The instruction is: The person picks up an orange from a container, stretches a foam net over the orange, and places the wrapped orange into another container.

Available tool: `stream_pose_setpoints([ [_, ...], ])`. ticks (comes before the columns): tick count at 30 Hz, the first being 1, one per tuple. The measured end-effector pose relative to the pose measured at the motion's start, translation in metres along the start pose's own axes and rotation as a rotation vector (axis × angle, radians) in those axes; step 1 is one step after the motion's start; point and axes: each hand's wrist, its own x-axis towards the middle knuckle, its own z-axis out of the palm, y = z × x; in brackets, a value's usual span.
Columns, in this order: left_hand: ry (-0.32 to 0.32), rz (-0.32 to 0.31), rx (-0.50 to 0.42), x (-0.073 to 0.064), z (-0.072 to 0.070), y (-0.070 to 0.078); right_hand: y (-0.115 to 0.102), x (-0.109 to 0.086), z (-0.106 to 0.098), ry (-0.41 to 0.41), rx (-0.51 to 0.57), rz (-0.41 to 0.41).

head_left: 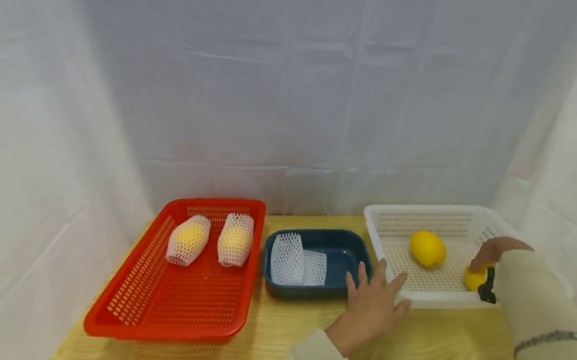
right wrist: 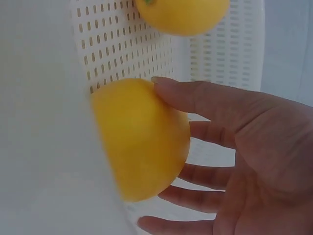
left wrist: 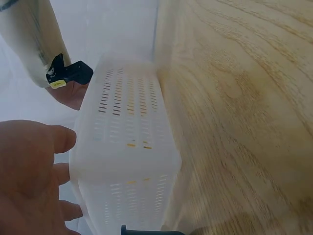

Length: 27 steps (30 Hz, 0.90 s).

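Note:
At the front right of the white basket (head_left: pixel 474 299), my right hand (head_left: pixel 502 247) holds a yellow fruit (right wrist: pixel 139 142). In the right wrist view, the thumb lies on its upper side and the other fingers curl behind it; the basket wall hides part of the fruit. A second yellow fruit (head_left: pixel 428 248) lies on the basket floor to the left, a green stem spot showing in the right wrist view. My left hand (head_left: pixel 373 309), fingers spread, is at the basket's near left corner, fingertips right at the rim.
A dark blue dish (head_left: pixel 345 292) holding white foam nets (head_left: pixel 287 260) stands left of the white basket. Further left, a red basket (head_left: pixel 179 331) contains two yellow fruits in foam nets (head_left: pixel 189 240). White sheeting (head_left: pixel 313 90) encloses the wooden table (head_left: pixel 273 340) behind and at the sides.

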Motion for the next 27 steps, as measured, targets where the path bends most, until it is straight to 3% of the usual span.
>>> stream_pose_setpoints([
  [16, -0.01, -0.005, -0.038, -0.0005, 0.0011, -0.0023, 0.0006, -0.0013, 0.0032, -0.005, 0.054, 0.068],
  [21, -0.018, -0.005, -0.067, -0.0007, 0.0018, -0.0024, 0.0004, -0.0003, 0.0044, 0.007, 0.154, 0.153],
  [23, -0.022, -0.002, -0.075, -0.0011, 0.0027, -0.0023, 0.0011, -0.0008, 0.0048, -0.004, 0.141, 0.134],
  [27, -0.017, 0.011, -0.081, -0.0009, 0.0023, -0.0024, 0.0025, -0.001, 0.0017, -0.043, -0.03, -0.026],
])
